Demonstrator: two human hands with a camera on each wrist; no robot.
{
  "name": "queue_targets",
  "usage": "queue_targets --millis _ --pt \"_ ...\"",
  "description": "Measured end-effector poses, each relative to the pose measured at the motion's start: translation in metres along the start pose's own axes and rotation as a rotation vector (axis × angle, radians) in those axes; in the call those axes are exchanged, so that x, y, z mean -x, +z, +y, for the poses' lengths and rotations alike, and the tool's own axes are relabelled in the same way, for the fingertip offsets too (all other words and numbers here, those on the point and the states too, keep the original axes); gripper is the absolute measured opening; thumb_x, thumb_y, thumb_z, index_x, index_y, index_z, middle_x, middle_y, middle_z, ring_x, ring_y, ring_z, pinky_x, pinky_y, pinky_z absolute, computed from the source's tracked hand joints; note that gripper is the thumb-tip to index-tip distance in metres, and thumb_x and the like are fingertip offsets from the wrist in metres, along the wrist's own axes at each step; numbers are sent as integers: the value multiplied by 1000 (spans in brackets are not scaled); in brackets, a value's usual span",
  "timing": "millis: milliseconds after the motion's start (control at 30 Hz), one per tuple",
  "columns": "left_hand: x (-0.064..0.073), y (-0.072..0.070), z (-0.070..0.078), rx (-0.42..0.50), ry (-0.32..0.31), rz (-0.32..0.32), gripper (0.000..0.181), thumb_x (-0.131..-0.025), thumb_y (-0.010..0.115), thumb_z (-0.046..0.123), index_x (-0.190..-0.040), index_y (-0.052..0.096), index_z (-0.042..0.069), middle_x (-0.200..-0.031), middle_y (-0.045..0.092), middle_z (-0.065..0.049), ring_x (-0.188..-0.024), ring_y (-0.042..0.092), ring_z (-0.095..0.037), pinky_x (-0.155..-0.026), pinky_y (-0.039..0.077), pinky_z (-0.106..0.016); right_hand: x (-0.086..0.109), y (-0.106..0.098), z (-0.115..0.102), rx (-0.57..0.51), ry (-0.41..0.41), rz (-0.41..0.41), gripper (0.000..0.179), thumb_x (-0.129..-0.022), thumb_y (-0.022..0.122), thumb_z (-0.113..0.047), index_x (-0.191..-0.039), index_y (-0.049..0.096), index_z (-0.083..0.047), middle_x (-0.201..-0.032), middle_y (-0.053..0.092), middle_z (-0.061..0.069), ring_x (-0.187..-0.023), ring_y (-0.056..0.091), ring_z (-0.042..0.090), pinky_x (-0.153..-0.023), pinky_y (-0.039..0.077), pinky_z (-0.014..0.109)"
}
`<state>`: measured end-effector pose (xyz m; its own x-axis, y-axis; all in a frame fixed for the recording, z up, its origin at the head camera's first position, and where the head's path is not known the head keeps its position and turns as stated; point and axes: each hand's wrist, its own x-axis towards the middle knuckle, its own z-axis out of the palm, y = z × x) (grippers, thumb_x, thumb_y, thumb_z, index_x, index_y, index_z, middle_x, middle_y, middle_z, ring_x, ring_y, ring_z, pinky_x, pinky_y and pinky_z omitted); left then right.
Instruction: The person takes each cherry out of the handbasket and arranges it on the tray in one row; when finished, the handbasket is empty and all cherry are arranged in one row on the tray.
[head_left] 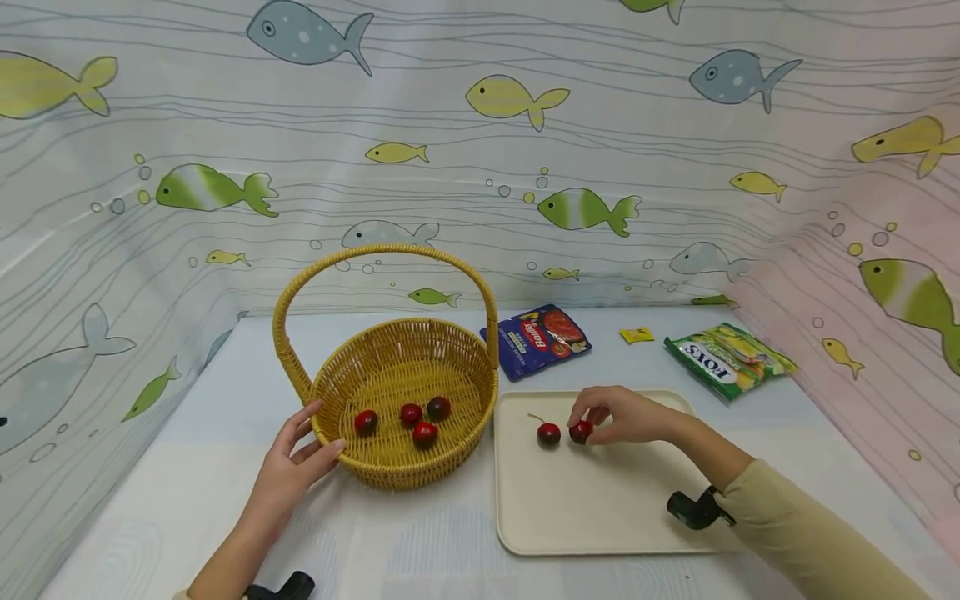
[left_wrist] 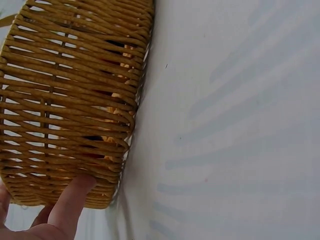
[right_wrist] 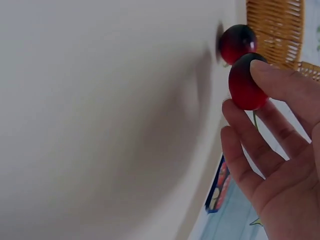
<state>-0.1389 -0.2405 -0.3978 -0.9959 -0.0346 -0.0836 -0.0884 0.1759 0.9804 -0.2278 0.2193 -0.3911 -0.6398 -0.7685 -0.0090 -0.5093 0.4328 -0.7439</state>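
My right hand (head_left: 626,414) pinches a dark red cherry (right_wrist: 246,82) between thumb and fingers, over the cream tray (head_left: 570,517). A green stem hangs from it in the right wrist view. Just left of that cherry, a second cherry (head_left: 548,435) with a stem lies on the tray. Several cherries (head_left: 424,434) lie on the bottom of the yellow wicker basket (head_left: 405,477), which has a tall arched handle. My left hand (head_left: 292,462) touches the basket's near left side with spread fingers. In the left wrist view one fingertip (left_wrist: 84,184) presses against the weave.
Behind the tray lie a blue Barilla pouch (head_left: 543,340), a small yellow packet (head_left: 637,335) and a green Fox's bag (head_left: 729,360). A fish-patterned sheet (head_left: 450,192) rises at the back and sides of the white table. The basket stands left of the tray.
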Motion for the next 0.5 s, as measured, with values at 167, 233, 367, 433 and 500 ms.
queue_targets --millis 167,233,367,433,500 --pt "1 0 0 0 3 -3 76 -90 63 21 -149 15 15 -147 13 -23 -127 32 -38 -80 49 -20 -3 2 5 2 44 -31 24 -81 71 -6 -104 65 -10 -105 61 3 -90 61 20 -82 51 36" --pt "1 0 0 -1 7 -1 76 -90 63 21 -149 15 14 -147 14 -23 -127 32 -38 -80 49 -20 -5 2 5 5 58 -41 24 -81 71 -6 -104 64 -9 -105 61 2 -90 61 20 -82 51 36" --pt "0 0 0 -7 14 4 76 -90 64 22 -149 16 14 -146 15 -22 -127 33 -38 -80 49 -20 -7 3 6 36 60 -43 23 -81 71 -6 -103 65 -8 -103 62 2 -90 60 19 -82 50 36" --pt "1 0 0 -6 16 4 76 -90 63 22 -149 16 14 -146 15 -22 -127 33 -38 -80 49 -20 -8 3 7 49 52 -42 23 -80 72 -5 -102 65 -8 -102 62 2 -91 59 18 -83 50 38" --pt "1 0 1 -7 17 3 76 -90 63 22 -149 16 14 -146 15 -22 -127 33 -38 -80 49 -20 -9 3 8 52 45 -45 23 -80 71 -5 -102 65 -8 -103 62 2 -92 59 18 -84 49 39"
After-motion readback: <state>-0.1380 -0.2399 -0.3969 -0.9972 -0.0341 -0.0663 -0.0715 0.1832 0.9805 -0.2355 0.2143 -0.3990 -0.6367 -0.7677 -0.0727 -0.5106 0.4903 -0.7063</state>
